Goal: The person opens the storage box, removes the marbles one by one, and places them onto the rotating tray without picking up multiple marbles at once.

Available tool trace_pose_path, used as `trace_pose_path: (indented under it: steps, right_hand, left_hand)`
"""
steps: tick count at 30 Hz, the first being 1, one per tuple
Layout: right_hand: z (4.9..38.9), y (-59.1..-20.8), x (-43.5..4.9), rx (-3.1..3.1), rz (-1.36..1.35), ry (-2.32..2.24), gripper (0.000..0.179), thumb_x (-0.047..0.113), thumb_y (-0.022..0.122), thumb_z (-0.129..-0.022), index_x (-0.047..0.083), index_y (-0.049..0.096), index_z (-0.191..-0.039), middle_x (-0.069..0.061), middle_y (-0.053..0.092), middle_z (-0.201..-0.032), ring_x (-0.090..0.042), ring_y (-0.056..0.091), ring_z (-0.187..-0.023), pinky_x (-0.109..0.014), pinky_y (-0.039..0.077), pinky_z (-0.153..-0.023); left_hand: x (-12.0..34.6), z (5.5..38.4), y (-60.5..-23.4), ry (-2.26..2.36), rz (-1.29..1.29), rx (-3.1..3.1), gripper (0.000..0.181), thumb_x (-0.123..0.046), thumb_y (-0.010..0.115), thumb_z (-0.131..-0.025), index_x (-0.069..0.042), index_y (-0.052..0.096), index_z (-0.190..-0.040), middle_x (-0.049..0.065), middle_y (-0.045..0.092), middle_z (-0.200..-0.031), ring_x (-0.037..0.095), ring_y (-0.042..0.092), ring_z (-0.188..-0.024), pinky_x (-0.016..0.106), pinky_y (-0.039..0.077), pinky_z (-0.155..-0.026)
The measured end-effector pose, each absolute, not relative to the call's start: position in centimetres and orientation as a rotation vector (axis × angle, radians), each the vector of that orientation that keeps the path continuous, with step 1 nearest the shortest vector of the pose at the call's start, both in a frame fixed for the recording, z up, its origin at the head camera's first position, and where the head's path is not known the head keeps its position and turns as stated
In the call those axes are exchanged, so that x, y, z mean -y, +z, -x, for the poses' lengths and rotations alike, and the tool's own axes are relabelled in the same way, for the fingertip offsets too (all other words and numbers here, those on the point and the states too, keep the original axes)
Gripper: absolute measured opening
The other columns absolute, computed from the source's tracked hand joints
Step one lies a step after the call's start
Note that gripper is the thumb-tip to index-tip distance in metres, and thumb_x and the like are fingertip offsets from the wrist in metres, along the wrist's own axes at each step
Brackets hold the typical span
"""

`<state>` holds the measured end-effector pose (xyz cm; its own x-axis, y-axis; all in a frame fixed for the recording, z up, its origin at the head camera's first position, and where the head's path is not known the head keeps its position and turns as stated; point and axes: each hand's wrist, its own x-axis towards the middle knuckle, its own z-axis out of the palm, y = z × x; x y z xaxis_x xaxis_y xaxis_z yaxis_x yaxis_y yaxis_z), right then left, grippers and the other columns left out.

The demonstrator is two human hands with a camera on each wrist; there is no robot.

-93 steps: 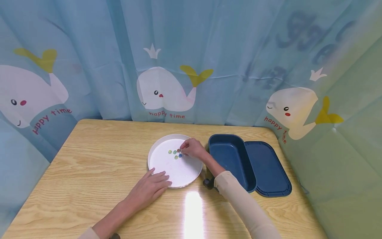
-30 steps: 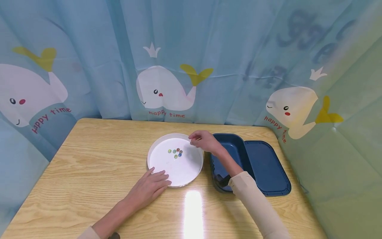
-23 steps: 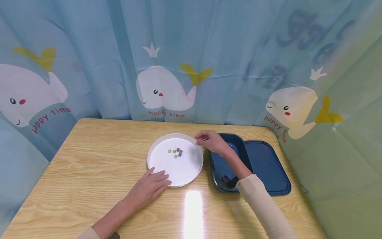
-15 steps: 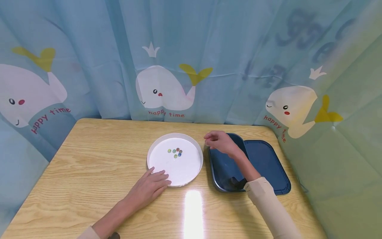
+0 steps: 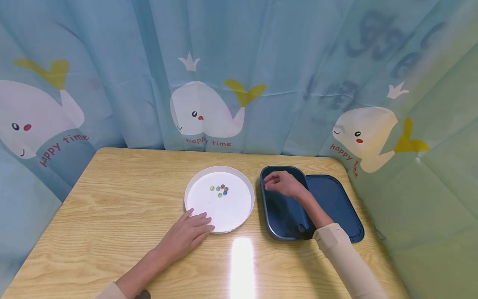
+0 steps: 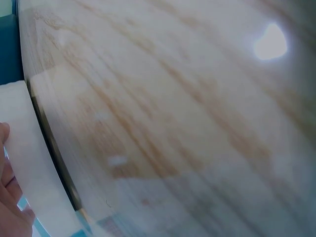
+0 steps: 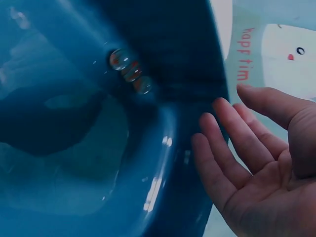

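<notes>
My right hand [image 5: 284, 183] hangs over the far end of a deep blue plastic box [image 5: 272, 235]. In the right wrist view its fingers [image 7: 237, 133] are spread apart from the thumb and hold nothing. Glass marbles [image 7: 131, 72] with reddish swirls lie in a row along the foot of the box's inner wall. My left hand [image 5: 183, 236] lies with fingers extended on the near left rim of a round white tray [image 5: 203, 216]. In that tray sits a loose cluster of several coloured marbles [image 5: 218, 188], green, red, brown and blue.
A flat blue lid [image 5: 332, 195] lies right of the box, partly under its edge or close against it. The wooden table [image 5: 130, 199] ends at a blue curtain [image 5: 291, 62] printed with whales. A bright light reflection [image 5: 242, 265] shows near the front.
My right hand has gone from the marbles in the tray, rightwards past the rim, to above the blue box, its fingers now apart. My left hand has stayed on the tray's edge.
</notes>
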<state>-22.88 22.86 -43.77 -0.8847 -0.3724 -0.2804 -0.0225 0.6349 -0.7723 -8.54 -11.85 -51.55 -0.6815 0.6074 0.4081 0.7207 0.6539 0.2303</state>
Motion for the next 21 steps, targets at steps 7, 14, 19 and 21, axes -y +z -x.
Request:
trace_pose_path:
  steps: [7,14,19,21]
  right_hand:
    - [23.3,-44.6,-23.3,-2.428,0.353,-1.079,0.022,0.006,0.063,-0.096,-0.005,0.065,-0.116,-0.011,0.073,-0.102,-0.024,0.069,-0.099,-0.042,0.054,-0.091]
    - [23.7,-45.5,-23.5,-2.44,0.379,-1.012,0.02,0.005,0.066,-0.093,-0.004,0.068,-0.111,-0.008,0.074,-0.096,-0.02,0.068,-0.093,-0.039,0.055,-0.087]
    - [24.0,-46.1,-23.5,-2.45,0.403,-0.94,0.017,0.001,0.064,-0.09,-0.003,0.069,-0.105,-0.007,0.073,-0.091,-0.017,0.065,-0.084,-0.033,0.055,-0.077]
    - [24.1,-46.4,-23.4,-2.453,0.392,-0.914,0.015,0.002,0.065,-0.088,-0.001,0.07,-0.103,-0.006,0.072,-0.089,-0.016,0.063,-0.081,-0.031,0.054,-0.071]
  left_hand:
    - [11.8,8.5,-51.5,-0.534,1.075,2.571,0.022,-0.017,0.071,-0.09,-0.015,0.076,-0.111,0.007,0.071,-0.119,0.028,0.062,-0.118,0.059,0.039,-0.106]
    - [11.9,8.6,-51.6,-0.536,1.075,2.558,0.022,-0.016,0.071,-0.089,-0.015,0.076,-0.11,0.007,0.071,-0.119,0.027,0.062,-0.118,0.059,0.039,-0.106]
    - [11.9,8.6,-51.6,-0.533,1.078,2.546,0.022,-0.016,0.071,-0.089,-0.015,0.076,-0.11,0.007,0.071,-0.119,0.028,0.063,-0.117,0.059,0.039,-0.105]
    - [11.9,8.6,-51.6,-0.532,1.079,2.543,0.022,-0.016,0.071,-0.089,-0.015,0.076,-0.11,0.007,0.071,-0.119,0.027,0.063,-0.117,0.059,0.039,-0.105]
